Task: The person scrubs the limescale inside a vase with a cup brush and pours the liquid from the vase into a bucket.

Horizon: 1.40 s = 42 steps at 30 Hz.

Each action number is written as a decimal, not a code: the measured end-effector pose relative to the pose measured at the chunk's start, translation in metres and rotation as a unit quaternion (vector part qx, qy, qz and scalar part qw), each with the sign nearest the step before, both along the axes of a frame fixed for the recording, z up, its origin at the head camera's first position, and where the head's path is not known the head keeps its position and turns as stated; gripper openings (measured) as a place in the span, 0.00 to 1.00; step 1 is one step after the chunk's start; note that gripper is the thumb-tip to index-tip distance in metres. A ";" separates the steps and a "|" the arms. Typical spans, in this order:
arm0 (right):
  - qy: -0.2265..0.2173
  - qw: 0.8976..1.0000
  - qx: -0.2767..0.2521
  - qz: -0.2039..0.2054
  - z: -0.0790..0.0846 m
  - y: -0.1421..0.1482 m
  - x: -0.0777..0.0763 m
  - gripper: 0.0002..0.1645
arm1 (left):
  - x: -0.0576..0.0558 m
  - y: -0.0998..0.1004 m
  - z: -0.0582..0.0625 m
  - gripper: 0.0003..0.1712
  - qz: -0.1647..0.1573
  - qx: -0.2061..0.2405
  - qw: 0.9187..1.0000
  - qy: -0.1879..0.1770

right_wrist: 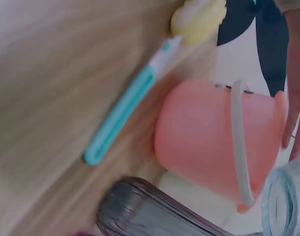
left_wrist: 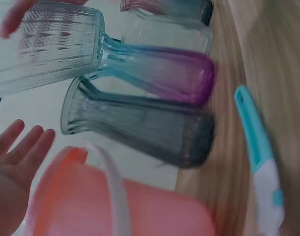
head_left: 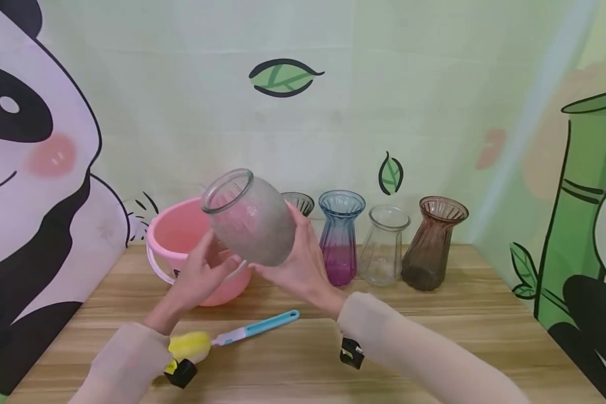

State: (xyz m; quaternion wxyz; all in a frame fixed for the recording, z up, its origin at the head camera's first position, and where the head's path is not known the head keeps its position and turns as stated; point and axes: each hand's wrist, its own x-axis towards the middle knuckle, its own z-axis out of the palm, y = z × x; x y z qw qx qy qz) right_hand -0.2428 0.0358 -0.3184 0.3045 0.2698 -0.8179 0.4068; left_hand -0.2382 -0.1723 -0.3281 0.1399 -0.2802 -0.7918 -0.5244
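Note:
Above the table, a clear textured glass vase (head_left: 252,221) is tilted, its round mouth facing up and left. My right hand (head_left: 305,261) grips it at the base end, thumb underneath and fingers on the far side. My left hand (head_left: 204,272) is near the vase's mouth, in front of a pink bucket (head_left: 169,224) with a white handle. In the left wrist view, the left hand (left_wrist: 14,172) has its fingers extended and apart from the glass. The vase's rim (right_wrist: 280,204) shows at the lower right of the right wrist view.
Behind stand a dark grey vase (left_wrist: 140,128), a blue-and-purple vase (head_left: 340,241), a clear vase (head_left: 384,247) and a brown vase (head_left: 434,241). A brush with a yellow sponge head (head_left: 192,345) and blue handle (head_left: 272,324) lies on the wooden table (head_left: 434,336) in front.

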 end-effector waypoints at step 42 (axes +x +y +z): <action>-0.291 0.950 -0.015 0.109 -0.121 0.140 0.000 0.64 | -0.009 0.132 -0.107 0.47 -0.110 0.070 0.972 -0.198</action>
